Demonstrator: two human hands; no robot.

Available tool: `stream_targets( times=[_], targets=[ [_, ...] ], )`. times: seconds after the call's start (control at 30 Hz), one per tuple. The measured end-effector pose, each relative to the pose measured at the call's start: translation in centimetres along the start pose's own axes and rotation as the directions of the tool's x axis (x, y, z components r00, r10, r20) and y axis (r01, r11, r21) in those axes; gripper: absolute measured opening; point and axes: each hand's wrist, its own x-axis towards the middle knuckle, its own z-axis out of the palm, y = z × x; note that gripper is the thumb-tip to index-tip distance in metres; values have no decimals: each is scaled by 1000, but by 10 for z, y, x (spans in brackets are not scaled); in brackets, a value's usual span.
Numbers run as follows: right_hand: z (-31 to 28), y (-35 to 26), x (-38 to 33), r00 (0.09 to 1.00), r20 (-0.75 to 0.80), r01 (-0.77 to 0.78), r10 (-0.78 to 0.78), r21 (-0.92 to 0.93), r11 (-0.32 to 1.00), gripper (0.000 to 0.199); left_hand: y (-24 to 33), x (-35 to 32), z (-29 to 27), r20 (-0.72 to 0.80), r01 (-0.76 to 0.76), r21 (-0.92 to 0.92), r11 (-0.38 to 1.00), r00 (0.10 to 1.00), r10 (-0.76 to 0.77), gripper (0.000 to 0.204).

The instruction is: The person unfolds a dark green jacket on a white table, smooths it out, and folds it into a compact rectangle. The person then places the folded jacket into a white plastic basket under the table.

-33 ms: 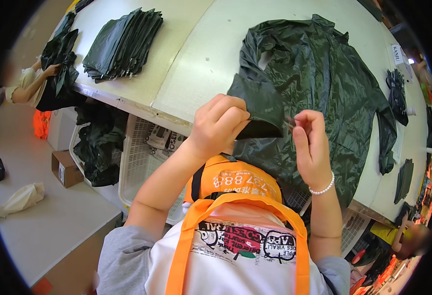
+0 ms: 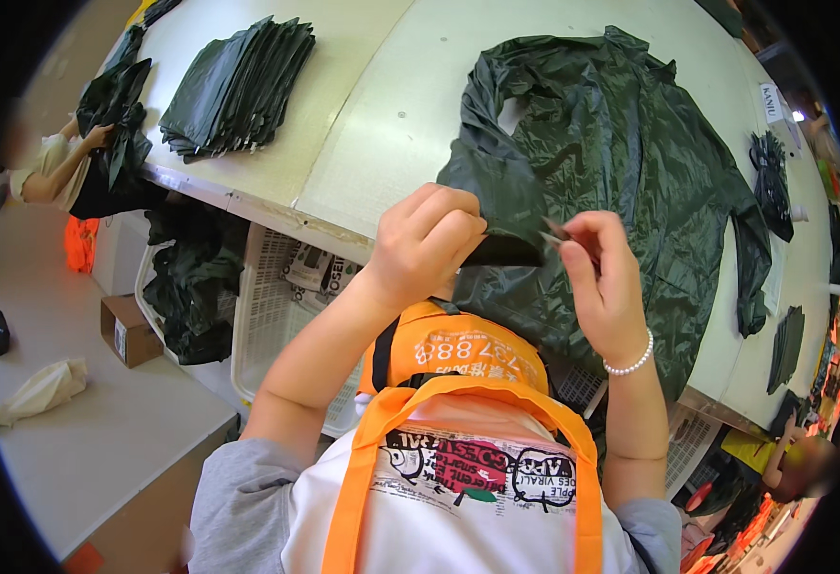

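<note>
A dark green, shiny raincoat-like jacket [image 2: 621,172] lies spread on the table in front of me. My left hand [image 2: 431,230] is closed on the end of one of its sleeves [image 2: 497,196], and the dark opening of the cuff faces me. In my right hand [image 2: 604,273] is a small pair of thread snips [image 2: 554,232], gripped between thumb and fingers. Their two pointed blades stand apart and point at the sleeve end, close beside it. Whether they touch the cloth I cannot tell.
A stack of folded dark green garments [image 2: 238,86] sits at the table's far left. Below the table edge [image 2: 257,215] stand white plastic baskets [image 2: 253,316], one heaped with dark cloth. Another person [image 2: 52,177] handles dark cloth at left. Dark bundles [image 2: 771,187] lie at right.
The snips have come into clearer view, with their blades tilted up and left toward the sleeve. The sleeve end has shifted slightly left. My left hand has barely moved.
</note>
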Motion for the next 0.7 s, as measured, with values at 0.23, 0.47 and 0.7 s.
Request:
stream_targets(
  times=[0.23,0.47,0.7],
  targets=[
    [14,-6,11,987,104,130,-120,-92,987,23,0,4,-2,48,-133,-2,991,990,133,28],
    [21,-10,10,992,122,35,-19,-128,991,22,-4,-3,-7,30,-146,-2,989,989,146,27],
    [44,-5,13,996,57,74,-72,-22,997,18,-15,-10,-12,52,-93,-7,996,994,93,28]
  ],
)
